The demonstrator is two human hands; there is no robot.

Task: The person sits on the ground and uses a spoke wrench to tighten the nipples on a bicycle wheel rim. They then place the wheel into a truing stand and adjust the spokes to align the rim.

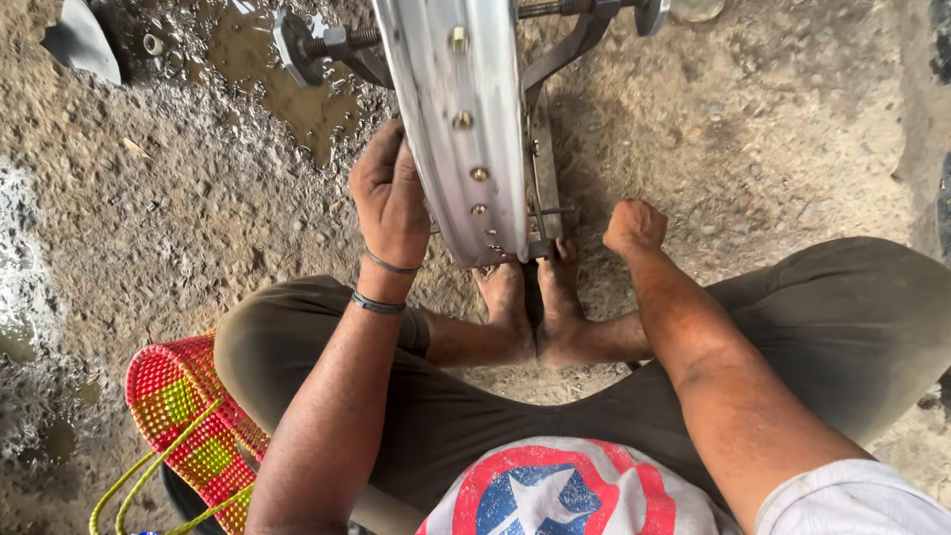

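Left hand (389,198) grips wheel rim (461,119); right hand (634,226) clenched over muddy, puddled ground (198,198).

Wheel rim (458,119) glossy smooth metal; ground (773,129) rough gritty dirt; basket (183,416) woven plastic

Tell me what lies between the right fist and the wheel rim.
In the head view, between the right hand and the metal wheel rim stands the upright bar of the metal stand, with a thin cross pin; beside it only bare dirt ground.

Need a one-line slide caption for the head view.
Seated on dirt, left hand grips a wheel rim in a stand; right hand is fisted beside it.
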